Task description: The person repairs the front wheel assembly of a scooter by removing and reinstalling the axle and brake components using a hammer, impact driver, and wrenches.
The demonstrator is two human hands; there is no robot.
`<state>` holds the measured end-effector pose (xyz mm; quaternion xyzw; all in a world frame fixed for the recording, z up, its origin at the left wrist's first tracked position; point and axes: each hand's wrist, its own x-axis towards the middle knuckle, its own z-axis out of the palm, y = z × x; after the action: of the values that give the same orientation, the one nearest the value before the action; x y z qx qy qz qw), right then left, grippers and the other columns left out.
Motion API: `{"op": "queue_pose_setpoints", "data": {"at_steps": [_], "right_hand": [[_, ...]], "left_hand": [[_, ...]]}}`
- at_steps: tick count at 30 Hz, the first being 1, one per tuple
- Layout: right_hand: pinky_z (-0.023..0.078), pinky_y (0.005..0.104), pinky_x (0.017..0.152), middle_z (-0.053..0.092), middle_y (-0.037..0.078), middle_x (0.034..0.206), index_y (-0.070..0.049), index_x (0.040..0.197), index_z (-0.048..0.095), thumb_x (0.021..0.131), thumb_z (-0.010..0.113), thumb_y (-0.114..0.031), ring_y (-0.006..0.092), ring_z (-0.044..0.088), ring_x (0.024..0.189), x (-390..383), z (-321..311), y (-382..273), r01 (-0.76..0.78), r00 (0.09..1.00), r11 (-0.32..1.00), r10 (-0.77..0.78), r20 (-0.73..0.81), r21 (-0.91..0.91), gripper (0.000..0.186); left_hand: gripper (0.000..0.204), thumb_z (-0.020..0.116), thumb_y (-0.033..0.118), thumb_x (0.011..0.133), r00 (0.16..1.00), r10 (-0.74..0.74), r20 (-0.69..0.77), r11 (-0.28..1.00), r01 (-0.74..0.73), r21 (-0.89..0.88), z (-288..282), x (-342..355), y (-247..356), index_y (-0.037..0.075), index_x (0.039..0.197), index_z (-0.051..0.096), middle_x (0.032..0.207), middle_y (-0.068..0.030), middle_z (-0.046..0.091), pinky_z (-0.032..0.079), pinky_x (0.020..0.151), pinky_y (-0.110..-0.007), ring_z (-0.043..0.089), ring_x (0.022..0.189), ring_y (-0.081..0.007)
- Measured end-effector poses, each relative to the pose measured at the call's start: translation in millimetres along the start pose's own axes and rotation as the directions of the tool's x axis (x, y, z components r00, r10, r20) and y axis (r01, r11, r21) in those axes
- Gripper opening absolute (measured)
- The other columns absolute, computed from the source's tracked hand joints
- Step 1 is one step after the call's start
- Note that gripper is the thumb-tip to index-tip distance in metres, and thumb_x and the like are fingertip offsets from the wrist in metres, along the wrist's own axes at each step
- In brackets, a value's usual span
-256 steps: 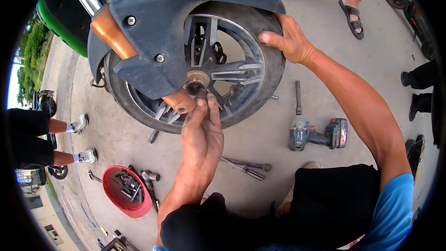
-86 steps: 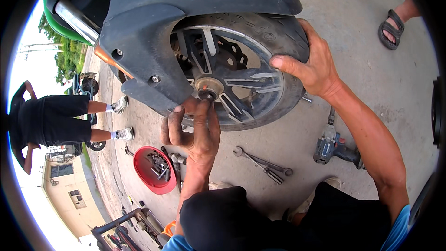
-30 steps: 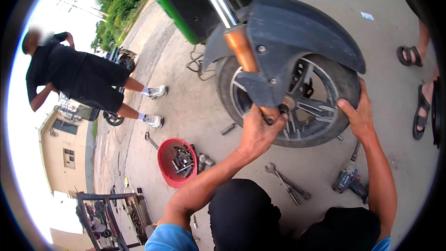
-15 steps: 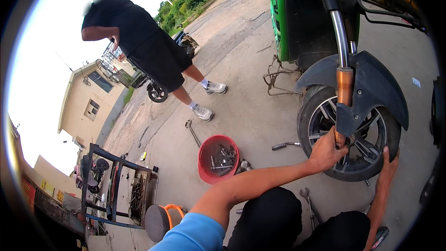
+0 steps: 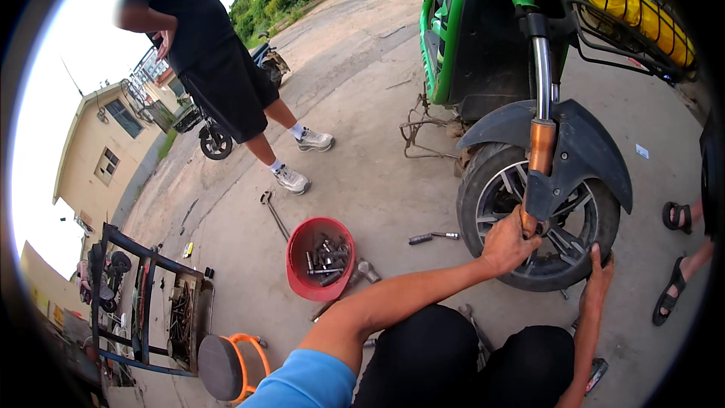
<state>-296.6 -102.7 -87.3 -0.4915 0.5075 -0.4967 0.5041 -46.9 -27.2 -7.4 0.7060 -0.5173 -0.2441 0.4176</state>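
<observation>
Both my hands are at the front wheel (image 5: 565, 245) of a green scooter (image 5: 455, 38), which stands on the concrete floor to my right. My left hand (image 5: 513, 242) is closed around the lower end of the copper-coloured fork leg (image 5: 541, 145), its fingers curled in beside the hub; whether they also pinch some small part there, I cannot tell. My right hand (image 5: 597, 278) is at the wheel's lower right edge, touching the tyre (image 5: 475, 215) with thumb and fingers pointing up, only a narrow gap showing between them; how firmly they grip is hidden. A dark mudguard (image 5: 585, 159) covers the wheel's top. Left of the wheel, well apart from my fingers, a red bowl (image 5: 300, 258) holds metal sockets (image 5: 326, 261), with a long wrench (image 5: 276, 215) lying near it. A socket handle (image 5: 433, 238) lies between bowl and wheel.
</observation>
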Motion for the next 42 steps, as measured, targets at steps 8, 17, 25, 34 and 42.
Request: {"op": "queue_pose_setpoints", "data": {"at_steps": [8, 17, 25, 34, 42], "right_hand": [[0.045, 0.038, 0.101, 0.057, 0.017, 0.133, 0.008, 0.14, 0.047, 0.092, 0.071, -0.046, 0.0274, 0.057, 0.117, -26.9, -3.1, 0.3, -0.079, 0.996, 0.995, 0.081, -0.022, 0.065, 0.076], [0.047, 0.0365, 0.101, 0.057, 0.018, 0.134, 0.006, 0.144, 0.044, 0.092, 0.075, -0.034, 0.0262, 0.057, 0.12, -45.8, -12.6, 18.0, -0.148, 0.989, 0.987, 0.147, 0.018, 0.055, 0.073], [0.047, 0.0373, 0.102, 0.056, 0.021, 0.135, 0.006, 0.145, 0.041, 0.093, 0.074, -0.029, 0.0284, 0.056, 0.123, -56.1, -19.2, 6.5, -0.149, 0.988, 0.988, 0.148, 0.037, 0.026, 0.071], [0.049, 0.0397, 0.101, 0.053, 0.024, 0.137, 0.008, 0.145, 0.039, 0.092, 0.074, -0.028, 0.0318, 0.055, 0.125, -58.6, -10.8, -9.2, -0.166, 0.982, 0.986, 0.167, 0.089, -0.025, 0.073], [0.047, 0.036, 0.101, 0.052, 0.022, 0.137, 0.006, 0.148, 0.036, 0.092, 0.075, -0.03, 0.0287, 0.056, 0.121, -47.4, -15.5, 13.6, -0.158, 0.985, 0.987, 0.158, 0.066, -0.009, 0.077]], "left_hand": [[0.042, 0.071, 0.023, 0.076, 0.999, -0.051, -0.011, 0.999, 0.05, -0.017, -1.2, -3.6, 10.7, 0.009, 0.114, 0.057, 0.09, -0.0184, 0.068, 0.05, 0.083, -0.047, 0.066, 0.091, -0.0417], [0.044, 0.072, 0.024, 0.077, 0.996, -0.049, -0.071, 0.999, 0.048, -0.018, 6.1, -2.3, 7.2, 0.009, 0.115, 0.057, 0.095, -0.0198, 0.07, 0.051, 0.084, -0.046, 0.067, 0.093, -0.0409], [0.045, 0.072, 0.027, 0.078, 0.995, -0.079, -0.067, 0.996, 0.076, -0.041, 9.2, -2.6, 6.1, 0.008, 0.115, 0.055, 0.098, -0.0225, 0.07, 0.051, 0.086, -0.049, 0.066, 0.098, -0.0443], [0.037, 0.073, 0.024, 0.078, 0.99, -0.109, -0.087, 0.994, 0.11, 0.004, 0.9, -4.9, 12.4, 0.009, 0.109, 0.063, 0.091, -0.0157, 0.071, 0.053, 0.08, -0.04, 0.071, 0.088, -0.0318], [0.04, 0.071, 0.025, 0.076, 0.991, -0.09, -0.099, 0.996, 0.088, -0.028, 3.2, -1.0, 14.6, 0.009, 0.111, 0.06, 0.091, -0.0184, 0.07, 0.051, 0.083, -0.045, 0.068, 0.091, -0.0406]]}}
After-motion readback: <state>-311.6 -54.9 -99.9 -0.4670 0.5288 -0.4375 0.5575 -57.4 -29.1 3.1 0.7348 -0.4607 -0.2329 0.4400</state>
